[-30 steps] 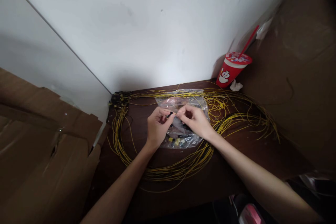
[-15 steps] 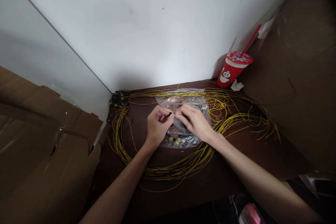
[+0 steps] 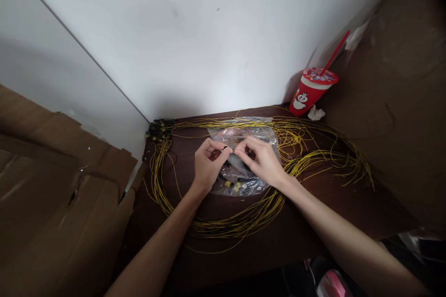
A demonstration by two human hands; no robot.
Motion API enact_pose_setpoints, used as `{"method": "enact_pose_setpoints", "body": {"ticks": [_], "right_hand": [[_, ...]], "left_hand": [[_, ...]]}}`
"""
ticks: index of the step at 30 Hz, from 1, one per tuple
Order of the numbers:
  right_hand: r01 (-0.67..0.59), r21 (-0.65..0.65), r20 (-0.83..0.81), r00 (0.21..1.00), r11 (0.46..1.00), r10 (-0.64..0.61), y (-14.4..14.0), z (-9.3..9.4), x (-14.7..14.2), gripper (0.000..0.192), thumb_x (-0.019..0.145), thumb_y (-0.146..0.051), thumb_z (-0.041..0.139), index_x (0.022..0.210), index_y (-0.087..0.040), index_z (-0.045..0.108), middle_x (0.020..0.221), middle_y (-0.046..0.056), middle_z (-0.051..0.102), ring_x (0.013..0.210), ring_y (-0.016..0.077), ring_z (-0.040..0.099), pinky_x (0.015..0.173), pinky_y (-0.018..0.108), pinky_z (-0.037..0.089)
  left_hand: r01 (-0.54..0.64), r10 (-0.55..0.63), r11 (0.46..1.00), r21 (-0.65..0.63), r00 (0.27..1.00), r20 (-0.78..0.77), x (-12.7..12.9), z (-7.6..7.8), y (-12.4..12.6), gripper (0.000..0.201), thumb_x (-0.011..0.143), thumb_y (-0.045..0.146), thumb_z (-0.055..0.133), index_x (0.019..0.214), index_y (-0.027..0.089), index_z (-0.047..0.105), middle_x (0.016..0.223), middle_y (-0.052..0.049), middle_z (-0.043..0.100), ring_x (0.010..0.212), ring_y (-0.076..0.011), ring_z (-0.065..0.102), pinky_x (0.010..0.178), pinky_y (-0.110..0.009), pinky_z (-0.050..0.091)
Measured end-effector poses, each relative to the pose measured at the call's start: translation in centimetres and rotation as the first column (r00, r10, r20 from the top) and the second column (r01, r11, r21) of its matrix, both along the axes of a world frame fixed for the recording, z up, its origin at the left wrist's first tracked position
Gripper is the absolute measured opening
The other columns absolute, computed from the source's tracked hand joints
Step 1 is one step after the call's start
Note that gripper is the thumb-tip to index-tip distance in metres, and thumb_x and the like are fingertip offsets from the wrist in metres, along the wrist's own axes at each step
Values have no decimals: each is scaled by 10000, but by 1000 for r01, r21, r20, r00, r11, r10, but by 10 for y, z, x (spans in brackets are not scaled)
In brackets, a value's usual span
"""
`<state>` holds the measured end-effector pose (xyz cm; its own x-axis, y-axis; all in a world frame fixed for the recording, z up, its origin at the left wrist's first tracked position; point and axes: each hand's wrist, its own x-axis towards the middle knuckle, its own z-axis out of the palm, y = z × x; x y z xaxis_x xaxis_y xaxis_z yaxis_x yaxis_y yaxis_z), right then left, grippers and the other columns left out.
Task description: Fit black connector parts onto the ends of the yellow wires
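Observation:
My left hand (image 3: 206, 167) is closed in a pinch around a small black connector (image 3: 225, 148), mostly covered by the fingers. Right beside it, my right hand (image 3: 260, 161) pinches a thin yellow wire (image 3: 232, 150) whose end meets or nearly meets the connector; I cannot tell whether it is inside. Both hands are over a clear plastic bag (image 3: 256, 188) with small black and yellow parts in it. A loop of yellow wires (image 3: 230, 229) curves around the bag, and dark connectors (image 3: 158, 131) cluster at its back left.
A red cup (image 3: 308, 96) with a straw stands at the back right beside a crumpled white tissue (image 3: 316, 112). Cardboard (image 3: 97, 213) borders the left side of the brown tabletop (image 3: 244, 260). A white wall (image 3: 209, 55) rises behind.
The fingertips of both hands have shifted slightly, and less of the black connector shows in my left hand. A bit of yellow wire is now visible between the fingertips.

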<state>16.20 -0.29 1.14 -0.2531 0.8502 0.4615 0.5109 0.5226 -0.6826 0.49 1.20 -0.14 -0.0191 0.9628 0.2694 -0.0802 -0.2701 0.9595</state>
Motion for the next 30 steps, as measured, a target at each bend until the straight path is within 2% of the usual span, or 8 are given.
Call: {"method": "enact_pose_setpoints", "body": {"ticks": [11, 22, 27, 30], "right_hand": [[18, 18, -11, 1000, 1000, -18, 1, -2, 1, 113, 844, -165, 517, 742, -170, 564, 721, 0, 553, 664, 114, 507, 612, 241, 383], [8, -19, 18, 1000, 1000, -7, 0, 1, 2, 115, 838, -191, 511, 730, -179, 549, 725, 6, 547, 669, 123, 505, 628, 256, 396], [1, -66, -35, 999, 998, -3, 0, 2, 0, 99, 823, -185, 538, 740, -171, 588, 716, 6, 573, 666, 117, 513, 621, 252, 398], [-36, -172, -134, 991, 984, 12, 2, -1, 1, 89, 816, -218, 569, 773, -162, 623, 712, 8, 600, 653, 113, 528, 607, 247, 410]], "left_hand": [[-6, 9, 999, 46, 998, -61, 0, -3, 0, 195, 664, 186, 731, 649, 166, 537, 723, -3, 650, 699, -118, 613, 637, -228, 477], [16, -3, 995, 102, 992, -129, -1, -6, 1, 182, 660, 182, 723, 664, 173, 541, 747, -16, 663, 696, -126, 607, 580, -228, 455], [34, -24, 995, 90, 994, -106, 0, -4, 1, 206, 650, 154, 706, 648, 174, 501, 732, -1, 658, 610, -94, 567, 542, -209, 426], [46, -41, 997, 61, 995, -90, 0, -3, 0, 217, 657, 159, 704, 640, 172, 488, 737, -6, 664, 615, -93, 569, 542, -206, 423]]}}
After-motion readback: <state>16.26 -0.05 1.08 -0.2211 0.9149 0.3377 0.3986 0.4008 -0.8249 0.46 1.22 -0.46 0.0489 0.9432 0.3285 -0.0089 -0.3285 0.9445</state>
